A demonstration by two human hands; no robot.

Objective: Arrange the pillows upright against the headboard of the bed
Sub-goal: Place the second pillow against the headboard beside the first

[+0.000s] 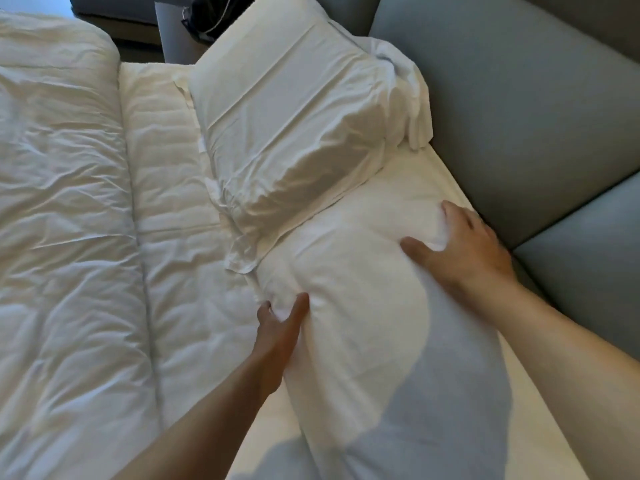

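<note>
Two white pillows lie on the bed beside the grey-blue padded headboard (519,109) on the right. The far pillow (294,126) leans tilted, its loose case end bunched against the headboard. The near pillow (360,306) lies lengthwise toward me, its far end tucked against the far pillow. My left hand (280,327) grips the near pillow's left edge, thumb on top and fingers pinching fabric. My right hand (464,251) clasps its upper right corner, close to the headboard.
A crumpled white duvet (59,237) is folded back across the left of the bed, exposing the quilted mattress cover (173,209). A dark object with a white cable (207,19) sits beyond the bed's top edge.
</note>
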